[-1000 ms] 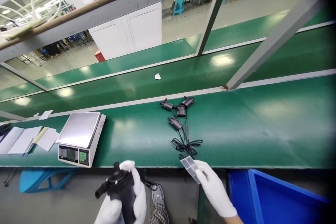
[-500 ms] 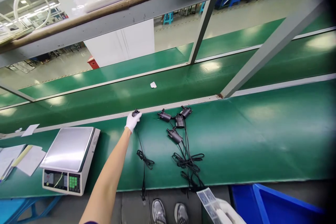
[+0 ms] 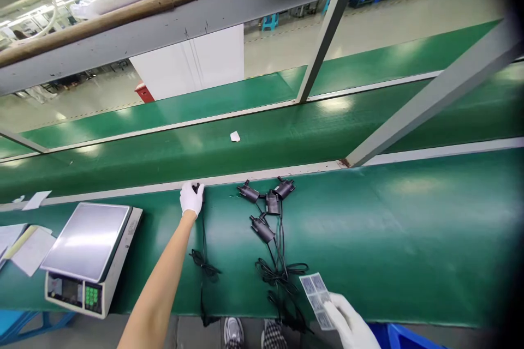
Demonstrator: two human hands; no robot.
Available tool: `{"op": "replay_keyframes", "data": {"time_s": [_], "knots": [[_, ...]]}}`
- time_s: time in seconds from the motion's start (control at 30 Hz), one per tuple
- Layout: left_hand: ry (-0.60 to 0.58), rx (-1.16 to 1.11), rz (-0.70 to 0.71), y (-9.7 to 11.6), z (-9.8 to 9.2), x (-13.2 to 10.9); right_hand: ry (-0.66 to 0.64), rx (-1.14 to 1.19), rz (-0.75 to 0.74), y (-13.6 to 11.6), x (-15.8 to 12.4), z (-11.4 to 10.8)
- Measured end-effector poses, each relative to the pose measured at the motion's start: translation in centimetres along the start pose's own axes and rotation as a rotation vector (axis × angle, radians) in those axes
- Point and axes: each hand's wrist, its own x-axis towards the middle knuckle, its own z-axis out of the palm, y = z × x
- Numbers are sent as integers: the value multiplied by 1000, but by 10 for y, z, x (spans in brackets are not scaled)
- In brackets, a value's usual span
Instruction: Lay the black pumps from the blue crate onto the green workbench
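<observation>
Our left hand (image 3: 191,198) – stretched out since a second ago, when it was back at our waist – grips a small black pump (image 3: 197,188) at the far edge of the desk (image 3: 388,218), left of four others (image 3: 266,204), so this one is nearly laid down, while our right hand (image 3: 347,324) pinches a sheet of labels (image 3: 316,293).

hands: left hand (image 3: 191,198) white glove | right hand (image 3: 347,324) white glove | forearm bare | grey-white sneakers (image 3: 234,332)

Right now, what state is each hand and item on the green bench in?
left hand: gloved, closed on the small black pump at the bench's far edge
right hand: gloved, holding a label sheet
four black pumps: lying loose, cables tangled
scale: display lit, platter bare
</observation>
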Motion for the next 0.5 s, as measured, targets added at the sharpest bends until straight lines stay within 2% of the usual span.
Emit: {"op": "replay_keyframes", "data": {"time_s": [0.17, 0.23, 0.3, 0.33, 0.37, 0.43, 0.5], "knots": [[207, 6, -80, -2, 6, -28, 28, -44, 26, -14, 28, -11], [303, 9, -85, 3, 7, -56, 19, -54, 42, -17, 35, -13], [332, -1, -17, 14, 10, -96, 12, -70, 52, -17, 39, -15], [305, -14, 47, 21, 12, -119, 12, -75, 58, -16, 41, -15], [241, -44, 137, 30, 14, -142, 14, -79, 63, -15, 41, -16], [96, -75, 227, 51, 22, -180, 23, -81, 66, -13, 41, -17], [-43, -87, 293, 80, 32, -199, 37, -76, 64, -12, 40, -19]]}}
